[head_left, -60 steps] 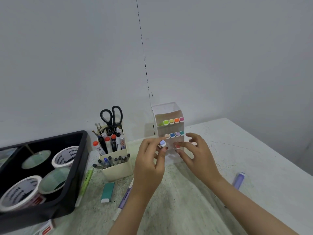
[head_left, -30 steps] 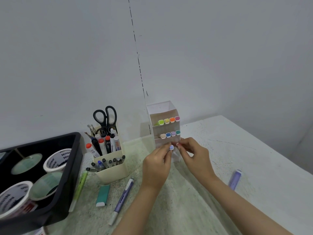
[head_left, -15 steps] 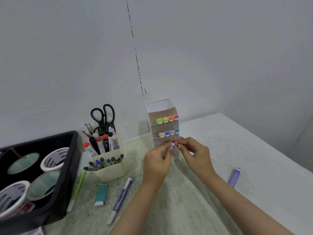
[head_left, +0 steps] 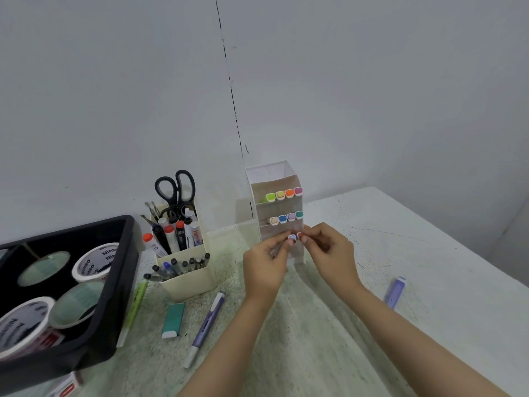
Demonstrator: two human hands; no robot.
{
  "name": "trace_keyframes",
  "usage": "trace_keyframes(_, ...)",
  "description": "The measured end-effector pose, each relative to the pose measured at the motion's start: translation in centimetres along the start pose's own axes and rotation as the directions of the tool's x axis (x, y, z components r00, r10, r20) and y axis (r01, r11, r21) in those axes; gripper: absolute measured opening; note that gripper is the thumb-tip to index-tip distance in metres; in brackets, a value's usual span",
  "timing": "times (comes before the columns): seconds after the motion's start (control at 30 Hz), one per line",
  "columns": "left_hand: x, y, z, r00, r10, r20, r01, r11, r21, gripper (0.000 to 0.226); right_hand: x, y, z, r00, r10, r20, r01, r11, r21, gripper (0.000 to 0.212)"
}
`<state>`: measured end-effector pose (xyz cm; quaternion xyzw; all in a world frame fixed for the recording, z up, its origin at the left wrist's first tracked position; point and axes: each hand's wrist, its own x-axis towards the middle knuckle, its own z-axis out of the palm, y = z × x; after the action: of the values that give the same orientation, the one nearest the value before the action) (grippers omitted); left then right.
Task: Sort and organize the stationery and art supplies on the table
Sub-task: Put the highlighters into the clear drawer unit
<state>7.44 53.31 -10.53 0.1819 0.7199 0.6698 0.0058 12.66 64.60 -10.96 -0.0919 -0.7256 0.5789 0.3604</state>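
A clear tiered marker stand holds two rows of coloured-cap markers against the wall. My left hand pinches a lilac-capped marker at the stand's lowest tier. My right hand pinches a pink-capped marker right beside it. Both marker bodies are hidden by my fingers. On the table lie a purple pen, a purple highlighter, a green highlighter and a teal eraser.
A cream holder with pens, markers and black scissors stands left of the marker stand. A black tray with tape rolls fills the left side. The table edge runs along the right.
Both hands have moved forward from in front of the stand to its lowest tier, bringing the lilac-capped marker up to the slot. The camera has shifted slightly.
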Motion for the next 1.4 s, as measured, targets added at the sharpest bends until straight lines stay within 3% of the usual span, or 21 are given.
trace_keyframes(0.3, 0.1, 0.7, 0.1, 0.998, -0.057, -0.010, 0.056, 0.998, -0.035, 0.019, 0.2, -0.3, -0.2, 0.998, 0.060, 0.023, -0.061, 0.998, 0.031, 0.020)
trace_keyframes(0.47, -1.2, 0.0, -1.0, 0.996, 0.091, 0.021, -0.094, 0.980, 0.175, 0.034, 0.1, -0.8, -1.5, 0.994, 0.041, 0.098, -0.037, 0.999, -0.039, 0.018)
trace_keyframes(0.63, -3.5, -0.9, -4.8, 0.976, 0.218, 0.003, -0.195, 0.866, 0.460, 0.019, -0.5, -0.8, -4.7, 0.982, 0.071, 0.175, -0.018, 0.957, -0.288, 0.027)
trace_keyframes(0.7, -4.2, -1.3, -6.6, 0.972, 0.234, -0.002, -0.187, 0.783, 0.593, 0.019, -0.9, -1.0, -6.7, 0.951, 0.130, 0.281, 0.010, 0.894, -0.448, 0.031)
trace_keyframes(0.8, -5.2, -2.0, -8.9, 0.967, 0.252, -0.043, -0.159, 0.722, 0.673, 0.025, -1.7, -1.2, -9.3, 0.844, 0.290, 0.452, 0.135, 0.699, -0.702, 0.041)
trace_keyframes(0.9, -5.8, -2.9, -9.9, 0.972, 0.228, -0.050, -0.120, 0.670, 0.732, 0.030, -2.5, -1.8, -11.1, 0.769, 0.446, 0.458, 0.166, 0.554, -0.816, 0.047)
trace_keyframes(1.03, -6.3, -3.7, -9.8, 0.987, 0.143, -0.072, -0.042, 0.663, 0.747, 0.032, -3.5, -2.4, -11.9, 0.701, 0.541, 0.465, 0.209, 0.468, -0.859, 0.035)
trace_keyframes(1.2, -6.5, -3.4, -9.1, 0.986, 0.099, -0.135, 0.035, 0.665, 0.746, 0.036, -4.0, -2.0, -11.7, 0.758, 0.447, 0.476, 0.233, 0.496, -0.836, 0.029)
trace_keyframes(1.4, -6.5, -2.0, -8.0, 0.996, 0.039, -0.081, 0.019, 0.795, 0.606, 0.041, -4.3, -1.8, -9.9, 0.789, 0.357, 0.500, 0.231, 0.582, -0.780, 0.019)
